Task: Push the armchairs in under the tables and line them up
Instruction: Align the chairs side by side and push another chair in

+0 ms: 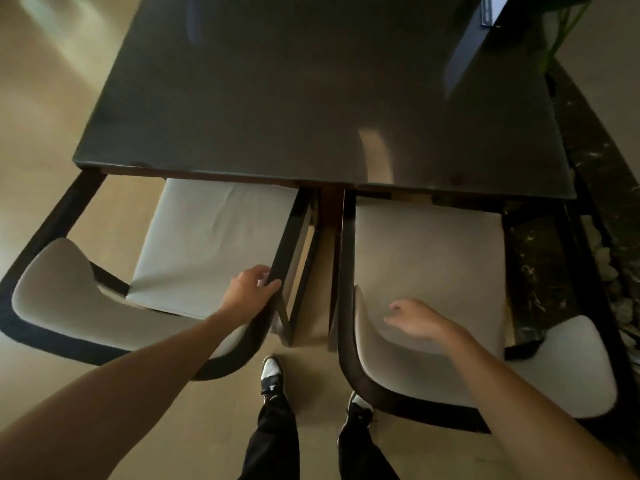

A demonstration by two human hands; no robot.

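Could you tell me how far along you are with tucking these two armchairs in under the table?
Partly done: both seat fronts already sit under the dark table edge. In hand: the left hand grips the left armchair by its dark arm rail, and that chair sits angled. The right hand hovers open over the right armchair, holding nothing. Left: straighten the left chair and push both further in so their backs line up.

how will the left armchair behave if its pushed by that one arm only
The left hand grips only the right arm of the left armchair, so a push there will probably swing it round rather than send it straight. Its dark frame looks stiff and fairly heavy. On the smooth floor it should slide, not tip.
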